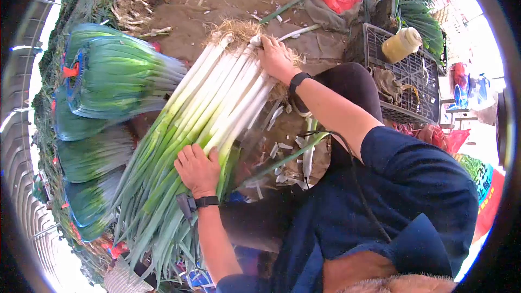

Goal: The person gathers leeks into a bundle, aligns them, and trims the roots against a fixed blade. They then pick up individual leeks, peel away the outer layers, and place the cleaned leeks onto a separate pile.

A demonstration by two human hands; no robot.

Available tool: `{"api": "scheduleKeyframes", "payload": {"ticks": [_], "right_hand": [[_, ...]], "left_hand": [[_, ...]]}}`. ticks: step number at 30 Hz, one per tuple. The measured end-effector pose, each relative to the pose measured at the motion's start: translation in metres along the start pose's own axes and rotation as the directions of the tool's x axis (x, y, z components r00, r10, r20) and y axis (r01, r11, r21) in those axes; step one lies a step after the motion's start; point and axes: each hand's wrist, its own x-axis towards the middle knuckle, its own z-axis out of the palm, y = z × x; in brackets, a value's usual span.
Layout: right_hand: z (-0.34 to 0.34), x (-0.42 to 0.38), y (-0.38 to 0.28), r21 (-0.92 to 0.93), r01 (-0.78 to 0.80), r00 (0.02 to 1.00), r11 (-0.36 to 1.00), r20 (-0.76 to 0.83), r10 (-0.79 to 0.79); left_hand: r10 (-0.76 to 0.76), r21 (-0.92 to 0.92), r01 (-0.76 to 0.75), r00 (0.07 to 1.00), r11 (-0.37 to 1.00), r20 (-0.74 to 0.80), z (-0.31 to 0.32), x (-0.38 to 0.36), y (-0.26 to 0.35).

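A thick bundle of long green onions (211, 97) lies slanted in front of me, its white stalks and roots at the top and its green leaves toward the lower left. My left hand (198, 169) rests palm down on the green part, thumb apart from the fingers. Near the roots, at the upper right side of the bundle, my right hand (278, 58) has its fingers bent round the white stalk ends; its palm is hidden.
Tied green onion bundles (116, 73) are stacked at the left. A black crate (404, 84) at the right carries a jar with yellowish contents (401, 45) and a cloth. Loose roots (133, 2) lie at the upper left. Peeled scraps (282, 146) litter the ground near my legs.
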Motion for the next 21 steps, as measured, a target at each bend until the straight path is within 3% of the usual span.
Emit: {"api": "scheduleKeyframes", "payload": {"ticks": [4,6,8,10,11,12,14,16,18,19,20,21], "right_hand": [[-0.011,0.0,0.002,0.115,-0.1,0.973,0.988,-0.197,0.122],[-0.004,-0.006,-0.004,-0.051,-0.141,0.985,0.989,0.092,0.145],[-0.015,-0.009,-0.01,-0.11,-0.089,0.991,0.99,0.089,0.099],[-0.037,-0.007,-0.02,-0.15,-0.063,0.96,0.987,0.261,0.101],[-0.049,-0.007,-0.021,-0.251,0.033,0.941,0.967,0.333,0.055],[-0.055,-0.004,-0.02,-0.25,0.038,0.944,0.967,0.326,0.047],[-0.063,0.006,-0.014,-0.095,-0.126,0.975,0.988,0.174,0.141],[-0.082,0.001,-0.019,-0.006,-0.022,0.999,1.0,0.033,0.022],[-0.085,0.009,-0.021,0.02,0.012,0.998,1.0,0.057,-0.013],[-0.079,0.021,-0.022,0.019,0.009,0.998,1.0,0.064,-0.01],[-0.07,0.031,-0.023,0.01,0.033,0.992,0.999,0.118,-0.034],[-0.058,0.039,-0.025,0.005,0.052,0.984,0.999,0.171,-0.052]], "left_hand": [[-0.025,-0.009,0.025,1.0,1.0,0.004,0.003,0.0,0.003],[-0.018,-0.015,0.019,0.999,1.0,0.031,0.001,-0.003,0.003],[-0.013,-0.026,0.013,1.0,1.0,0.011,-0.001,-0.003,0.004],[-0.025,-0.031,0.024,1.0,0.999,-0.017,-0.003,-0.003,0.002],[-0.025,-0.035,0.023,0.999,0.999,-0.045,-0.004,-0.004,0.003],[-0.025,-0.042,0.023,0.997,0.999,-0.068,-0.005,-0.006,0.003],[-0.044,-0.055,0.04,0.996,0.998,-0.081,-0.004,-0.006,0.001],[-0.046,-0.073,0.04,0.995,0.997,-0.083,-0.002,-0.005,0.001],[-0.045,-0.089,0.041,0.998,0.995,-0.041,-0.004,-0.002,0.0],[-0.069,-0.096,0.077,0.994,0.992,0.08,-0.02,-0.001,0.005],[-0.066,-0.091,0.075,0.993,0.993,0.094,-0.018,-0.001,0.007],[-0.037,-0.129,0.038,0.999,0.991,0.008,-0.016,-0.001,0.007]]}}
